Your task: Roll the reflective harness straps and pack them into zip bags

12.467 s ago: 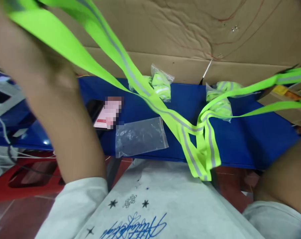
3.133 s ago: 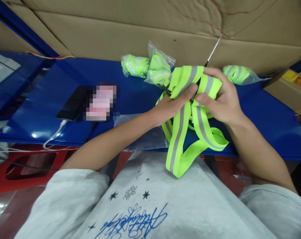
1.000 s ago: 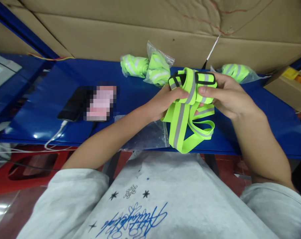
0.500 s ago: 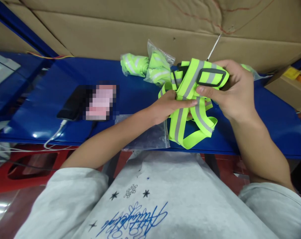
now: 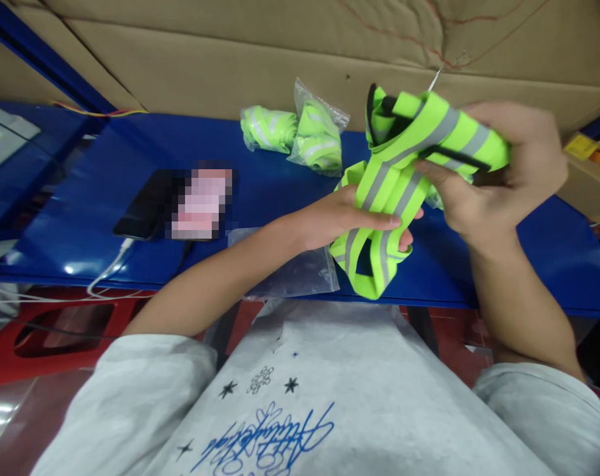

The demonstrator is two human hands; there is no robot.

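Both my hands hold one bundle of neon yellow-green reflective strap with grey stripes and black buckle parts. My left hand is closed around its lower folds, thumb across the front, and loops hang beneath. Higher and to the right, my right hand grips the thick folded upper part, with a black buckle edge near its thumb. Part of that hand is blurred. Under my left forearm, a clear plastic bag lies flat at the table's front edge.
Two bagged reflective strap bundles lie at the back of the blue table. Left of them rest a black phone with a white cable and a pixelated screen. Cardboard lines the back; an open carton stands right.
My right hand has moved right and turned, carrying the upper strap folds along. The hanging loops have drawn closer together in my left hand, which has shifted slightly right.
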